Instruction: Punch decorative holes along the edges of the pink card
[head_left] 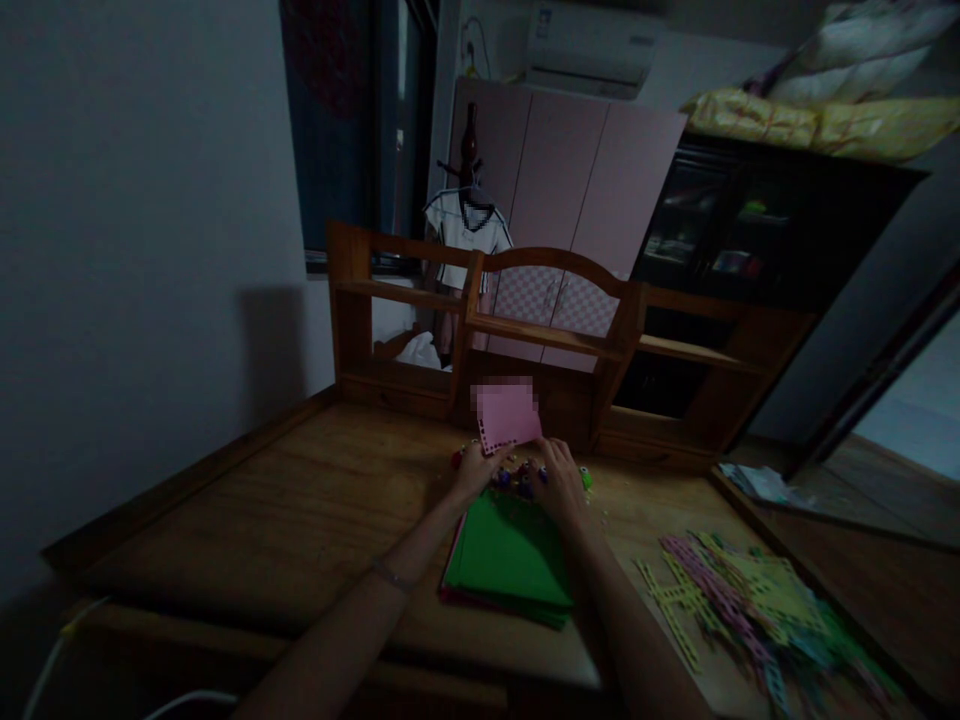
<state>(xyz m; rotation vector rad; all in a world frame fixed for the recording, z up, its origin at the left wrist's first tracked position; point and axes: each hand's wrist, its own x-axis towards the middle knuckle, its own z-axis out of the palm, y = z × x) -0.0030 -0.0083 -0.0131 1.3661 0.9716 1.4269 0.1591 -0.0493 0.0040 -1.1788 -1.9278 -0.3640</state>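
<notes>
A pink sheet (510, 414) with a row of small punched holes along its left and lower edges stands tilted up above the wooden table. My left hand (478, 470) pinches its lower left edge. At the lower right corner of the sheet, the bent fingers of my right hand (556, 472) close on it. Beneath and between my hands lie several small coloured objects (517, 480), dark purple and red, too dim to make out. A green one (586, 479) sits just right of my right hand. Closer to me is a stack of green sheets (514, 555).
Punched strips and scraps (739, 600) in yellow, pink and green are heaped at the right of the table (300, 500). A wooden shelf unit (555, 335) runs along the back. A wall (150, 250) borders the left side, and a white cable (52, 665) hangs at the front left.
</notes>
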